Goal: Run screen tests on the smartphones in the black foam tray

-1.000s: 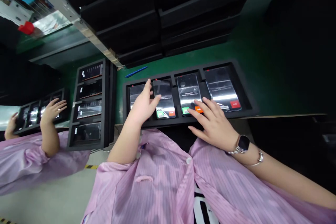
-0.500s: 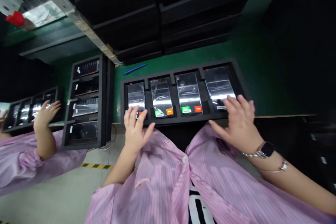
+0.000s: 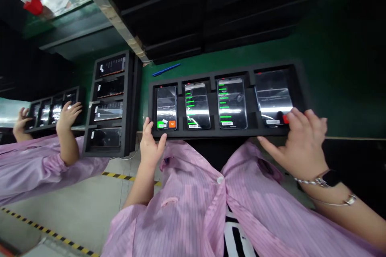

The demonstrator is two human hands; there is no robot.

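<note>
In front of me lies a black foam tray (image 3: 211,133) with phones in its slots, screens up. The leftmost phone (image 3: 167,104) shows a green and an orange button. Rows of green text run down the second phone (image 3: 197,106) and the third phone (image 3: 231,102). The rightmost phone (image 3: 273,96) has a red button at its lower right corner. My left hand (image 3: 152,146) is by the tray's near left corner, fingers apart and holding nothing. My right hand (image 3: 301,142) has its fingers spread at the lower right of the rightmost phone, partly covering the red button.
A blue pen (image 3: 166,70) lies behind the tray on the green table (image 3: 253,54). To the left stand stacked black trays (image 3: 128,124) holding phones. Further left, a co-worker's hand (image 3: 68,117) is at another phone tray (image 3: 80,95). Dark stacked boxes (image 3: 169,20) stand at the back.
The two middle phones switched from coloured buttons to green text rows. My left hand moved off the leftmost phone, uncovering its buttons. A red button now shows on the rightmost phone. The view shifted.
</note>
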